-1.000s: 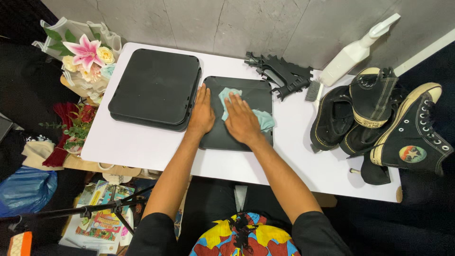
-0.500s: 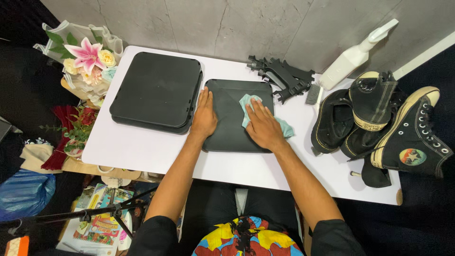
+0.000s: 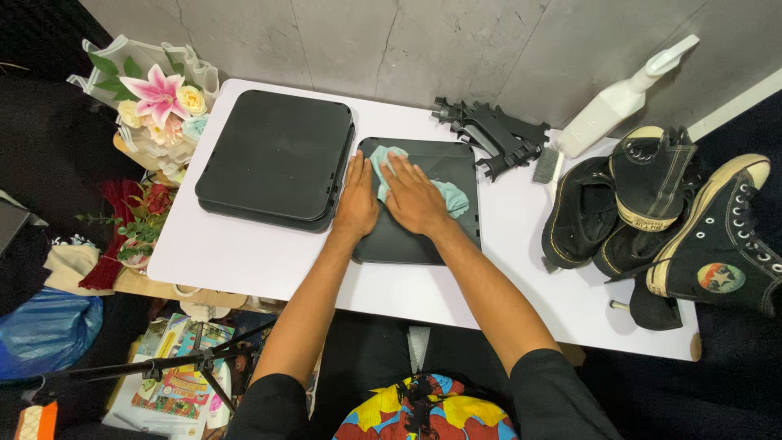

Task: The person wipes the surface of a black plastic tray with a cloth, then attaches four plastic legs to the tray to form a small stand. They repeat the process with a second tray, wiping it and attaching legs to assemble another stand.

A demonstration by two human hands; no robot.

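Head view: the right hand [image 3: 413,201] lies flat, fingers spread, pressing a pale blue cloth [image 3: 444,194] onto a dark tray [image 3: 419,240] near the middle of the white counter [image 3: 252,253]. The cloth sits on the tray's far half, bunched partly under the palm. The left hand [image 3: 357,201] rests open and flat on the tray's left edge, bracing it; it grips nothing.

Judging by this, the wiping is under way: the cloth covers the tray's far left part, while the near strip and right side show bare. Whether those parts are already wiped cannot be told.

Just left of the tray lies a stack of trays [image 3: 277,159], close against it. Behind the tray are black plastic racks [image 3: 493,134], a small brush [image 3: 546,165] and a white spray bottle [image 3: 623,98]. Black shoes [image 3: 652,204] crowd the counter's right end, apart from the tray. Flowers [image 3: 155,94] stand off the left corner. Nothing lies in the way of the hands.
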